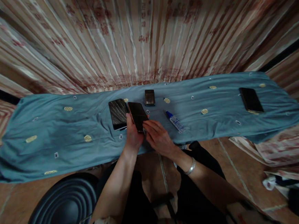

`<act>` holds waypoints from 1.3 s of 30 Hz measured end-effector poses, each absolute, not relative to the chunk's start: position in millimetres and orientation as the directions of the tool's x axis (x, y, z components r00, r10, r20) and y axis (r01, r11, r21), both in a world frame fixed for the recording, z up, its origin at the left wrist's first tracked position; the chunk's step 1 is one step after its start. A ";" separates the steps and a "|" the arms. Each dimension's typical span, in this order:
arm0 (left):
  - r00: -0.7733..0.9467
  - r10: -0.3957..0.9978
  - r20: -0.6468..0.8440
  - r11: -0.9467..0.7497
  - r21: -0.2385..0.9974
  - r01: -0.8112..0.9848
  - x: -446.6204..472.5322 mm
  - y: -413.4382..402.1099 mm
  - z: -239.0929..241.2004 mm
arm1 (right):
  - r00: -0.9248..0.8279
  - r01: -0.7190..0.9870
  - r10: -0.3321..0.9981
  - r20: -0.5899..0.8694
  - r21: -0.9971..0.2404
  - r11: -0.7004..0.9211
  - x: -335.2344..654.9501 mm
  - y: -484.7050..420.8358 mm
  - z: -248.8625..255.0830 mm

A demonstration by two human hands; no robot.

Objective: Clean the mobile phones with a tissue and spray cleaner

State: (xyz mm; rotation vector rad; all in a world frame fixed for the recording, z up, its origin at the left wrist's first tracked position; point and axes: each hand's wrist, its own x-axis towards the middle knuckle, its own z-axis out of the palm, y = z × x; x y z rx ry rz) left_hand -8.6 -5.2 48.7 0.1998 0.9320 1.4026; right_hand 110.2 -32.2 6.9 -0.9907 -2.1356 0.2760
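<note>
My left hand (132,134) is closed round the lower end of a black phone (137,115), holding it tilted above the blue-grey cloth (63,132). My right hand (158,138), with a silver bracelet on its wrist, has its fingers curled together and pressed at the phone's bottom edge; whether they pinch anything is hidden. A second dark, glossy phone (118,114) lies flat just left of the held one. A small dark device (149,97) lies beyond them, and a blue-capped tube (174,121) lies on the cloth to the right of my hands.
Another black phone (251,100) lies at the cloth's far right. A striped curtain (143,33) hangs behind. A round black ribbed object (61,208) sits on the tiled floor at lower left. Patterned cloth and clutter (288,170) lie at lower right.
</note>
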 end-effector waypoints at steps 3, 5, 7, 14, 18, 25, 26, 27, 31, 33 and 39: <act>-0.132 0.894 -0.428 0.194 0.635 -0.748 -9.0 -4.8 53.4 | -0.428 0.561 0.730 0.532 -0.477 0.677 112.4 -31.4 7.9; -0.125 0.896 -0.427 0.198 0.634 -0.747 -8.8 -5.7 53.3 | -0.431 0.562 0.734 0.525 -0.480 0.673 113.4 -32.1 7.6; -0.124 0.900 -0.418 0.193 0.637 -0.746 -8.4 -7.2 51.3 | -0.432 0.569 0.729 0.530 -0.467 0.677 113.4 -33.4 6.7; -0.110 0.907 -0.408 0.198 0.640 -0.742 -9.2 -7.2 49.4 | -0.475 0.566 0.717 0.510 -0.447 0.693 109.8 -33.1 6.3; -0.108 0.899 -0.424 0.194 0.607 -0.770 -10.9 -5.4 53.6 | -0.487 0.555 0.710 0.509 -0.447 0.701 108.8 -33.5 7.7; -0.046 0.908 -0.416 0.241 0.608 -0.756 -4.4 -14.6 50.8 | -0.503 0.503 0.728 0.465 -0.527 0.685 109.0 -35.8 6.7; -0.038 0.908 -0.416 0.248 0.610 -0.752 -2.3 -16.3 51.1 | -0.497 0.500 0.736 0.460 -0.541 0.676 109.6 -34.4 6.6; -0.029 0.909 -0.416 0.256 0.610 -0.750 -0.2 -17.9 51.9 | -0.487 0.500 0.744 0.457 -0.552 0.667 110.3 -32.7 6.6; 0.011 0.895 -0.446 0.307 0.596 -0.742 5.2 -22.3 57.3 | -0.461 0.513 0.760 0.458 -0.561 0.649 111.9 -28.6 8.0; 0.015 0.890 -0.456 0.317 0.596 -0.738 5.3 -22.6 58.3 | -0.489 0.496 0.737 0.466 -0.547 0.675 110.7 -30.3 9.6; -0.033 0.878 -0.477 0.307 0.615 -0.727 3.1 -21.0 50.5 | -0.574 0.469 0.666 0.477 -0.475 0.744 107.6 -35.5 13.0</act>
